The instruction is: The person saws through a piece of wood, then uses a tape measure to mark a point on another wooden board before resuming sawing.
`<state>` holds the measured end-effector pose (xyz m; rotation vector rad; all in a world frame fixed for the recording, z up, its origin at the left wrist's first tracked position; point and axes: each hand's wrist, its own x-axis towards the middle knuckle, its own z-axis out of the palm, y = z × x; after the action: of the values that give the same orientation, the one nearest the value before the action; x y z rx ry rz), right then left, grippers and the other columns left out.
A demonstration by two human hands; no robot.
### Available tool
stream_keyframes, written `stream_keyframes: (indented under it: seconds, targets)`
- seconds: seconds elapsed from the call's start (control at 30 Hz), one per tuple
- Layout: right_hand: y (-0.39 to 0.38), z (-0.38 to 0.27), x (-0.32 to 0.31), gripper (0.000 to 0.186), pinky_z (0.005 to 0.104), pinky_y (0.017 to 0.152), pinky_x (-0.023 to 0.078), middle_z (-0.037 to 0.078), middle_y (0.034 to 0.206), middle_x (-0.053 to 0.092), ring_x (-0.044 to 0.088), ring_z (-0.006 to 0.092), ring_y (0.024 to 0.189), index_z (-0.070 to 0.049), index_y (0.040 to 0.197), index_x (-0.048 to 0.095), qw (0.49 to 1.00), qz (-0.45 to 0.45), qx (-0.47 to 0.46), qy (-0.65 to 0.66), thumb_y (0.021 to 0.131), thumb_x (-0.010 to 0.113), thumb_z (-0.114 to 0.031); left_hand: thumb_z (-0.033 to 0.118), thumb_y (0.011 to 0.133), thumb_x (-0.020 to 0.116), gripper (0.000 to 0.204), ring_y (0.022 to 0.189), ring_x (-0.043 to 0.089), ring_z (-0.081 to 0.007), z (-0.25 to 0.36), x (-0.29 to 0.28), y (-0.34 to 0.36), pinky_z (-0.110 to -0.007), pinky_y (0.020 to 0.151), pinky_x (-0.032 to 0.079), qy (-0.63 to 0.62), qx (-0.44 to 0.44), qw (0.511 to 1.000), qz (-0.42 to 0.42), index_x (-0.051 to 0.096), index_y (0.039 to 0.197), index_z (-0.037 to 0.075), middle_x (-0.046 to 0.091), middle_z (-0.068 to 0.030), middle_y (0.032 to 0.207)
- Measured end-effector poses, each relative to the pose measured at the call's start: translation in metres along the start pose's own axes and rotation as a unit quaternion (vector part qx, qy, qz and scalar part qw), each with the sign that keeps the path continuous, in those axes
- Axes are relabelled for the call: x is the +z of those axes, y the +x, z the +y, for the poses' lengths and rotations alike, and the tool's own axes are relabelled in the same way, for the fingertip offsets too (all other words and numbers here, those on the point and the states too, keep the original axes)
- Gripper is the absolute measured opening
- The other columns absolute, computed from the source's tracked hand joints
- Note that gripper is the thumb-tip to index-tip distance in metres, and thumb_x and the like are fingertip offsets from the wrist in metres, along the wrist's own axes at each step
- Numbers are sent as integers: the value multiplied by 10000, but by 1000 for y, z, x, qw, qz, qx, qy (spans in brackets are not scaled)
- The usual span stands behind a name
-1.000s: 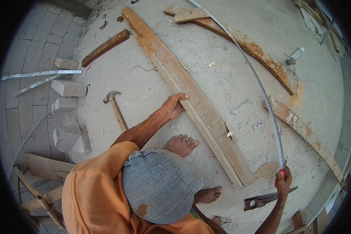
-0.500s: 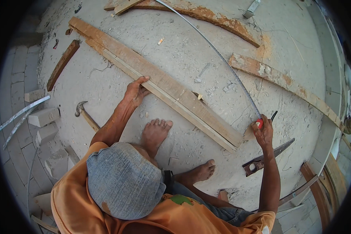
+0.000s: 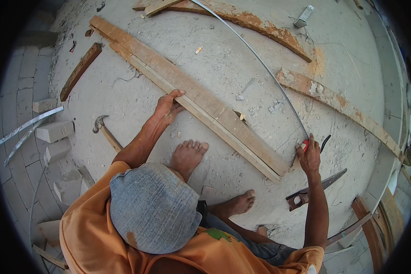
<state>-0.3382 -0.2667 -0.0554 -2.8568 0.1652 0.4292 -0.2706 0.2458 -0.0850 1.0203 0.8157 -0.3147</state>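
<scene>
My left hand (image 3: pixel 167 108) grips the near edge of a long wooden plank (image 3: pixel 201 101), thumb on top and fingers partly hidden against its side. A narrower wood strip (image 3: pixel 223 135) runs along the plank's near side, and both lie slanting from far left to near right. In my right hand (image 3: pixel 311 160) is a red tape measure (image 3: pixel 305 145), fingers wrapped round its case. Its extended metal blade (image 3: pixel 265 68) arcs away toward the far edge of the view, where its end is out of sight.
A handsaw (image 3: pixel 326 182) lies beside my right forearm, and a hammer (image 3: pixel 107 132) beside my left. Rough boards (image 3: pixel 342 102) and a short wood block (image 3: pixel 81 71) rest on the dusty floor. Pale blocks (image 3: pixel 55 131) stand at left; more timber (image 3: pixel 370 228) leans at lower right.
The whole view has shifted, so most things appear slightly farther right. Both hands keep their grips, the left on the plank and the right on the tape measure.
</scene>
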Motion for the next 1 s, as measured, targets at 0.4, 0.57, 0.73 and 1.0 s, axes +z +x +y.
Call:
stream_keyframes:
  seconds: [0.4,0.57,0.73,1.0]
  targets:
    - [-30,-108,-17,617,475,909,475,265,1220,533,558,423,1081,57,1317,463,975,-21,-198,96,872,688,-307,150,812,701,366,1046,575,-270,-2,-7,1,-437,972,474,-19,6,1000,-14,545,1098,-17,581,-136,1070]
    - [-45,-122,1,723,470,850,507,286,1150,566,590,418,1039,88,1317,452,967,-121,-191,119,863,688,-422,133,803,688,354,1061,567,-262,-7,-16,2,-440,1007,443,-57,16,998,-32,546,1100,3,583,-123,1093]
    - [-45,-113,0,748,476,798,521,287,1017,618,644,406,940,95,1222,510,961,-151,-180,144,827,699,-511,116,782,677,392,1079,569,-281,-14,-29,3,-445,1032,423,-127,5,987,-96,541,1134,8,585,-126,1140]
    - [-55,-115,-9,607,430,622,538,254,821,641,675,381,727,74,997,561,962,-141,-154,176,765,797,-435,138,740,698,576,1168,543,-305,-10,-27,0,-464,1070,391,-136,4,980,-142,494,1259,-7,572,-154,1223]
